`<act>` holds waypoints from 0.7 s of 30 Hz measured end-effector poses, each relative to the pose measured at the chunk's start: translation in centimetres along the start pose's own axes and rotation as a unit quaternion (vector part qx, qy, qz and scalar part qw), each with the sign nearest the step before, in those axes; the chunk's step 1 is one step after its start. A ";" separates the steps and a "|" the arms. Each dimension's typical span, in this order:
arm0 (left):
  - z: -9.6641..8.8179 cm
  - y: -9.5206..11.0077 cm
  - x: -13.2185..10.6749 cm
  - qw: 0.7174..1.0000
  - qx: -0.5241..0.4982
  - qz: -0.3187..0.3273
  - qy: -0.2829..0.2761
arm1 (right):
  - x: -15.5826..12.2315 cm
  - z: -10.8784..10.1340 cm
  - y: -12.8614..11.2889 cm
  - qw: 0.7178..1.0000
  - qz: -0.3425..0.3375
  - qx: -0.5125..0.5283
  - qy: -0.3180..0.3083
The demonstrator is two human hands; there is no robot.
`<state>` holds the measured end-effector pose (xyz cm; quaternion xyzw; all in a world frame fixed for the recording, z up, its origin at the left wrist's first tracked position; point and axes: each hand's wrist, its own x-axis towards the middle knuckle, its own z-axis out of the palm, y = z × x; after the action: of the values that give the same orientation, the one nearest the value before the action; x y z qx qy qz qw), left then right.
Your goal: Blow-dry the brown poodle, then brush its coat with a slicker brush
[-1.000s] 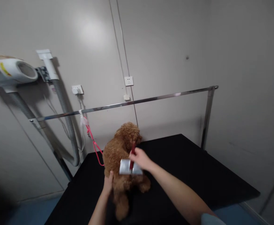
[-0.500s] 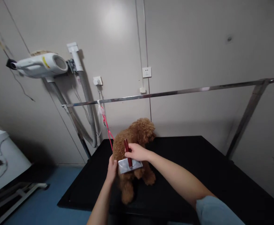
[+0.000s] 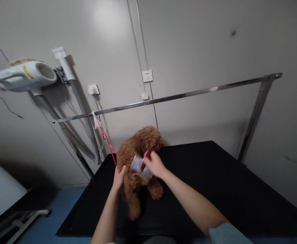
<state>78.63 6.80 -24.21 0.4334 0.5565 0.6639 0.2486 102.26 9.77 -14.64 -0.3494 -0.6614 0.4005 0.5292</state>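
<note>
A curly brown dog [image 3: 127,150] stands on a black grooming table [image 3: 189,189], its head towards the wall on the right. My right hand [image 3: 154,165] is closed around the red handle of a slicker brush [image 3: 137,164], whose flat, pale head lies against or close over the dog's side; motion blurs it slightly. My left hand [image 3: 119,177] holds the dog's hindquarters, thumb showing on the near side and the other fingers hidden behind the fur. A pink leash [image 3: 110,146] runs from the rail down to the dog's rear and disappears behind it.
A metal rail [image 3: 176,97] spans the table along the wall on two slanted posts. At left, a white dryer [image 3: 23,76] with a grey hose [image 3: 81,101] is mounted on the wall. A white tub-like unit [image 3: 3,189] stands left of the table on the blue floor [image 3: 54,206].
The brush has moved up along the dog's side, and its handle has swung from upright to leaning right. My left hand stays at the dog's rear. The camera view has turned to the right.
</note>
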 end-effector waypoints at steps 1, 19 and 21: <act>0.2 -0.1 0.2 1.000 -0.006 -0.005 0.005 | -0.4 -0.1 0.7 1.000 0.008 0.011 -0.009; -1.6 -3.8 -1.4 0.997 -0.014 0.060 -0.046 | -4.5 -6.0 4.2 0.988 0.037 0.131 0.072; -1.2 -3.8 -1.4 0.999 -0.019 0.043 -0.025 | -5.6 -4.0 2.6 0.982 0.002 0.172 -0.080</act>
<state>77.73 6.06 -28.28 0.4685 0.5180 0.6737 0.2415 107.36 6.61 -18.88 -0.2211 -0.6222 0.5361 0.5260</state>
